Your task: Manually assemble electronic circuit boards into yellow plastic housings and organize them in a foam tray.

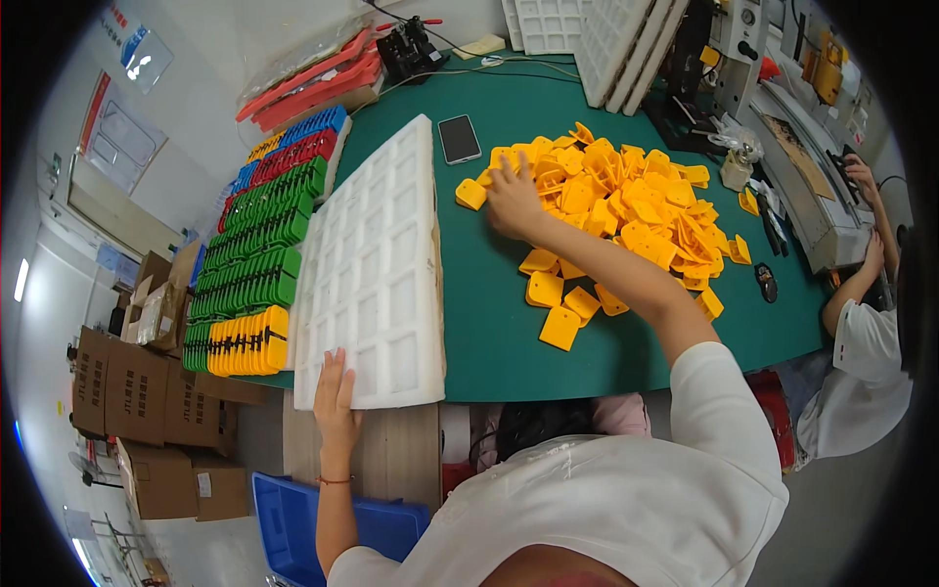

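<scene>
A white foam tray (377,284) with a grid of square pockets lies tilted on the green table, its near end at the front edge. My left hand (338,403) rests on the tray's near left corner, fingers stretched along its surface; the thumb is hard to make out. A heap of yellow plastic pieces (641,191), flat and rounded with small holes, spreads to the right. At the heap's left side my right hand (514,201) reaches over, fingers apart among several yellow pieces. Whether a fingertip grips one is not clear.
Rows of green pieces (256,230), with yellow, red and blue ones, stand left of the tray. A phone (459,139) lies behind. White trays (626,49) lean at the back. A machine (812,186) and another person's hand (861,179) are right. A blue bin (284,528) sits below.
</scene>
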{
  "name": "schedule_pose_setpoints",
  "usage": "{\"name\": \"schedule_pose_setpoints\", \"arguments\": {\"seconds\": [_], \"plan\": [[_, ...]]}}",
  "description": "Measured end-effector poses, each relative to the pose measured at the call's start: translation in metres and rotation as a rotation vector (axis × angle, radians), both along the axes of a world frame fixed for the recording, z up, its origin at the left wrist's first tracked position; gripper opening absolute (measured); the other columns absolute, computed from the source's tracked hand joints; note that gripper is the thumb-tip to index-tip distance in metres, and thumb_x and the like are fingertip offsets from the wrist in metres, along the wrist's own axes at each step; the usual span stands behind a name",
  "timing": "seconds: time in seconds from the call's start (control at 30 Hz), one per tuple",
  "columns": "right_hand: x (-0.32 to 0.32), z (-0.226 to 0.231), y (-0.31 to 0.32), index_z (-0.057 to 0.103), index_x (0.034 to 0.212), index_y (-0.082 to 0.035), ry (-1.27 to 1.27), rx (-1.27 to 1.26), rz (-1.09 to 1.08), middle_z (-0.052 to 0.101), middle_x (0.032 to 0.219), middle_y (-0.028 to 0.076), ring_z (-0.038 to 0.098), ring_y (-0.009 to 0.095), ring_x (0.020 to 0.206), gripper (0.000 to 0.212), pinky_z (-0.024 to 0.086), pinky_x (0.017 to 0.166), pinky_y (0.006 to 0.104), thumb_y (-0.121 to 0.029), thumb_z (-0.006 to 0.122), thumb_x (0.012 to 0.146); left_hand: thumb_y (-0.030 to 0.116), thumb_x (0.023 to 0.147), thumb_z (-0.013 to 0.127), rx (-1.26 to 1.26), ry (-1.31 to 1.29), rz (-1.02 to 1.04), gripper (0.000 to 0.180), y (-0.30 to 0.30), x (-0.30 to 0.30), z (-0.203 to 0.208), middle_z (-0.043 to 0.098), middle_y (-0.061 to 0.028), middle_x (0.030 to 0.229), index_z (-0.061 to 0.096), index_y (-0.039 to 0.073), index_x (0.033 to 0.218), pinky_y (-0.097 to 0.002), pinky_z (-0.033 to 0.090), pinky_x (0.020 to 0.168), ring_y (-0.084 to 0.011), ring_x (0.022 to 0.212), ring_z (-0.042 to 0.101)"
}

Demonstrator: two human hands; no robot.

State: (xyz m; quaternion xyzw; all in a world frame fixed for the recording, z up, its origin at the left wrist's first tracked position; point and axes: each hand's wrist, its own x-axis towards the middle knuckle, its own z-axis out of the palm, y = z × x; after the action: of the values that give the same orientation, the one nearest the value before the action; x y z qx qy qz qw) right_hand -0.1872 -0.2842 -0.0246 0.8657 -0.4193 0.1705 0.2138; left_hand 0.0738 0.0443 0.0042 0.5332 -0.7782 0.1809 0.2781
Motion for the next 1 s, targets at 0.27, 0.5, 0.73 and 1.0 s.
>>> {"name": "schedule_pose_setpoints", "arguments": {"seconds": [0.27,0.5,0.73,1.0], "plan": [[0.064,-0.021,-0.026,0.053,0.121,-0.017,0.009,0.276,-0.069,0.036,0.136,0.014,0.020,0.041,0.132,0.037,-0.002,0.095,0.0742,-0.030,0.040,0.089,-0.011,0.065,0.056,0.070,-0.034,0.001,0.066,0.003,-0.002,0.001,0.044,-0.0184,0.132,0.040,0.011,0.125,-0.0483,0.038,0.098,-0.0406,0.122,0.040],[0.013,-0.020,-0.043,0.046,0.126,-0.017,0.044,0.333,-0.210,0.031,0.140,0.015,0.015,0.037,0.135,0.039,0.006,0.093,0.0755,-0.024,0.039,0.089,-0.001,0.073,0.059,0.165,-0.262,0.025,0.055,0.005,0.005,-0.013,0.042,-0.0152,0.135,0.042,0.014,0.123,-0.0523,0.036,0.097,-0.0397,0.123,0.039],[-0.005,-0.009,-0.031,0.046,0.126,-0.014,0.014,0.330,-0.175,0.027,0.142,0.016,0.013,0.032,0.137,0.040,0.006,0.100,0.0682,-0.026,0.047,0.088,0.019,0.068,0.072,0.413,-0.271,0.005,0.061,0.004,0.001,-0.011,0.035,-0.0127,0.139,0.045,0.016,0.122,-0.0536,0.032,0.100,-0.0398,0.127,0.031],[-0.097,0.066,0.089,0.049,0.123,-0.009,-0.130,0.237,0.241,0.032,0.139,0.016,0.018,0.031,0.135,0.043,0.014,0.110,0.0451,-0.027,0.056,0.085,0.021,0.065,0.075,0.477,-0.216,-0.052,0.061,-0.009,0.010,-0.003,0.035,-0.0126,0.139,0.049,0.012,0.119,-0.0532,0.027,0.103,-0.0389,0.130,0.027]]}}
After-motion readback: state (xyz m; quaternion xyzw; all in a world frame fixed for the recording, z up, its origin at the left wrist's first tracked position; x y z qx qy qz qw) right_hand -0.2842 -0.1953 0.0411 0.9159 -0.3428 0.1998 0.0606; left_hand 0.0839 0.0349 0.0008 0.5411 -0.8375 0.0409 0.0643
